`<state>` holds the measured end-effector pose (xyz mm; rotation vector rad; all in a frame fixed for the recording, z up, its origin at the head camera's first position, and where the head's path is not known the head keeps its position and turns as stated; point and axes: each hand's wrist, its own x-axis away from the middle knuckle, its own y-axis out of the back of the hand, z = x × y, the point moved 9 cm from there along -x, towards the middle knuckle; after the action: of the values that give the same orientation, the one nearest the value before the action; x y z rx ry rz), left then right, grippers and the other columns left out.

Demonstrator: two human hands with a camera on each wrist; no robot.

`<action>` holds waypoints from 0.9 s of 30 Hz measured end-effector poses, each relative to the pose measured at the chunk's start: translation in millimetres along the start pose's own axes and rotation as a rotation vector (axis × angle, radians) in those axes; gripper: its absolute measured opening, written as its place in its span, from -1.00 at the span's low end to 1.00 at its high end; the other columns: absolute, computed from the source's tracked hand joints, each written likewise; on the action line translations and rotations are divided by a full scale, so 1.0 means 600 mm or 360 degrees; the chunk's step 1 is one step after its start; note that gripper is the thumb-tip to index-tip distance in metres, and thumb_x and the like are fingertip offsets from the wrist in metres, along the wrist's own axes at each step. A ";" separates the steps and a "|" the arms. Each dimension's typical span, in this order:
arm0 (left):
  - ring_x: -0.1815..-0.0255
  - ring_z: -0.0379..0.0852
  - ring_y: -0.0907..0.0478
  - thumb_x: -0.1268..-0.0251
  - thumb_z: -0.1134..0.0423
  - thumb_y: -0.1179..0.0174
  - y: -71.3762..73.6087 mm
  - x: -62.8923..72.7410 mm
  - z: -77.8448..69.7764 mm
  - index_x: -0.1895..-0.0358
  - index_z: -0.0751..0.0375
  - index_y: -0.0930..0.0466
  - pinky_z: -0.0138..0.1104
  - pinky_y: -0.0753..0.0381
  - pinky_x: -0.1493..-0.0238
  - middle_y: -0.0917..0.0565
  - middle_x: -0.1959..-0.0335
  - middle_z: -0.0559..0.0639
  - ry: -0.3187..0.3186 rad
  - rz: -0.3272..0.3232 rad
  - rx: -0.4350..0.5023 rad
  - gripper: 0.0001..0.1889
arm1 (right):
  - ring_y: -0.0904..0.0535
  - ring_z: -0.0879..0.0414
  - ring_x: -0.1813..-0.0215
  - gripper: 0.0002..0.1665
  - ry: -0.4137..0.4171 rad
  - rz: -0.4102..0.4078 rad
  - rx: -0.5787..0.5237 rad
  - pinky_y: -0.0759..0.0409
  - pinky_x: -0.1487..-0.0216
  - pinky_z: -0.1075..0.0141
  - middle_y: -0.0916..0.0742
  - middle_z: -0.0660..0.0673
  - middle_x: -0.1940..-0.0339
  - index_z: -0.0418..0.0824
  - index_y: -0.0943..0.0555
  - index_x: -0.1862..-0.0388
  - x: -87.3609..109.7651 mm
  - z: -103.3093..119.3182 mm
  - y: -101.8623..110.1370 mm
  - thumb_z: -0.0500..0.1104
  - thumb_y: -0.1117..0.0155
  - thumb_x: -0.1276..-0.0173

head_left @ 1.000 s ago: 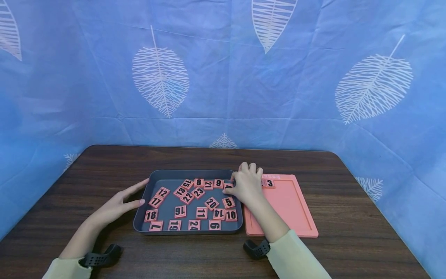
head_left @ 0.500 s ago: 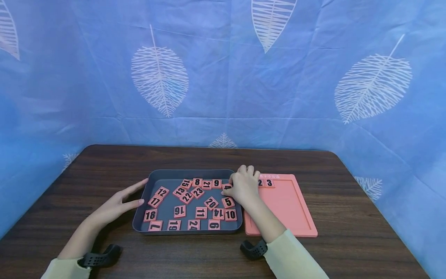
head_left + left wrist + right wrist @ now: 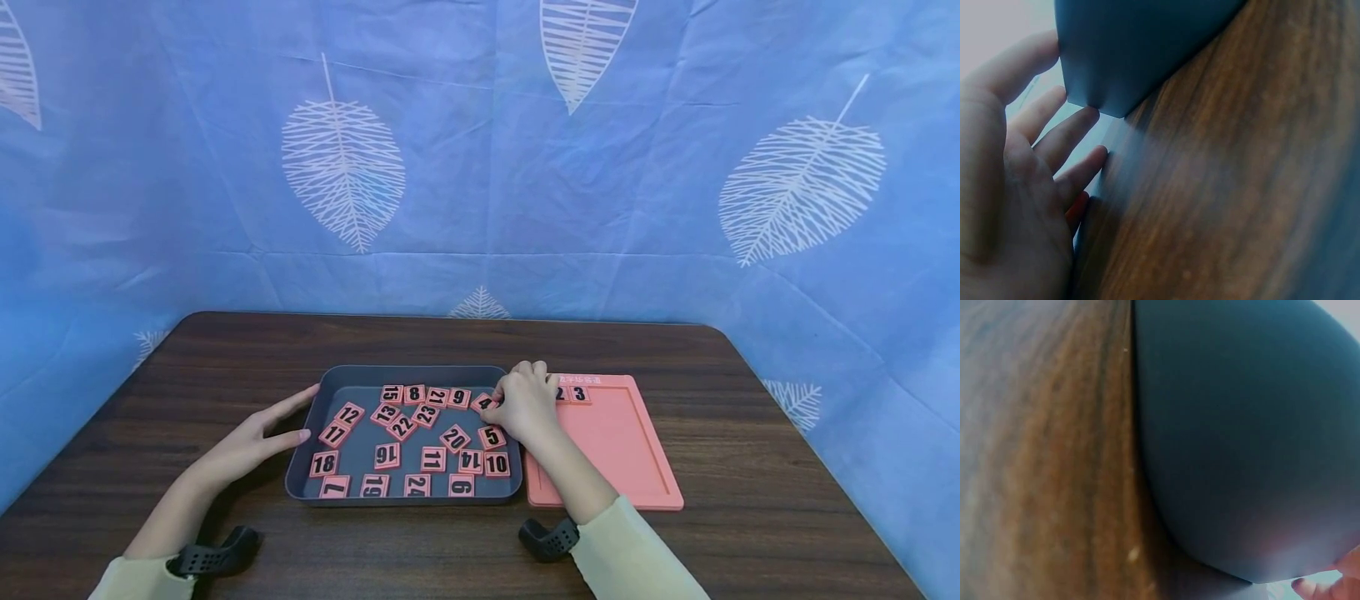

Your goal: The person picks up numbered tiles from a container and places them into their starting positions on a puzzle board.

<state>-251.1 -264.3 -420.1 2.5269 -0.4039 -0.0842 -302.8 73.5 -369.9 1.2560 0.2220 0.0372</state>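
A dark grey tray [image 3: 405, 502] holds several pink square number tiles with black numerals, among them a tile marked 20 [image 3: 454, 437] and a tile marked 5 [image 3: 491, 437]. In the head view, my right hand [image 3: 527, 404] reaches over the tray's right wall, its thumb and index finger at the edges of a tile marked 4 [image 3: 482, 403]. My left hand [image 3: 255, 437] is spread at the tray's left side, fingers straight, fingertips touching the outer wall. The left wrist view shows those fingertips against the tray [image 3: 1129, 50]. Most right-hand fingers are out of the right wrist view.
A pink board [image 3: 607, 450] with a raised rim lies right of the tray. Tiles marked 2 and 3 [image 3: 579, 394] sit along its far edge, partly behind my right hand. Both rest on a dark wooden table [image 3: 420, 558], before a blue leaf-print cloth [image 3: 480, 167].
The tile marked 4 has shifted slightly left and turned under my right fingers. The neighbouring row of tiles has slid left, and the 15 has turned. My left hand stays put.
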 end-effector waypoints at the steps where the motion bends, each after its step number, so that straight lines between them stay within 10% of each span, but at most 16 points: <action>1: -0.44 0.39 0.07 -0.41 0.06 -0.12 0.000 0.000 0.000 -0.52 0.05 -0.07 0.40 0.00 -0.16 -0.07 -0.49 0.25 -0.0005 0.0001 0.0001 -0.31 | -0.27 -0.11 0.06 -0.68 0.0001 0.0008 -0.0018 -0.13 0.16 0.04 -0.53 -0.15 0.20 -0.06 -0.65 0.65 0.000 0.000 -0.001 0.06 -0.61 0.09; 27: -0.45 0.39 0.08 -0.42 0.11 -0.11 -0.002 0.001 -0.004 -0.52 0.06 -0.07 0.39 0.00 -0.17 -0.08 -0.49 0.24 -0.0052 0.0014 0.0030 -0.32 | -0.22 -0.12 -0.02 -0.71 0.0303 -0.0221 -0.0162 -0.12 0.07 0.00 -0.44 -0.08 0.15 -0.06 -0.72 0.42 0.027 -0.020 0.078 -0.03 -0.62 0.12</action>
<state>-249.9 -262.6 -418.8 2.5447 -0.4308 -0.1186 -284.8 101.6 -331.2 1.1336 0.4658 0.0479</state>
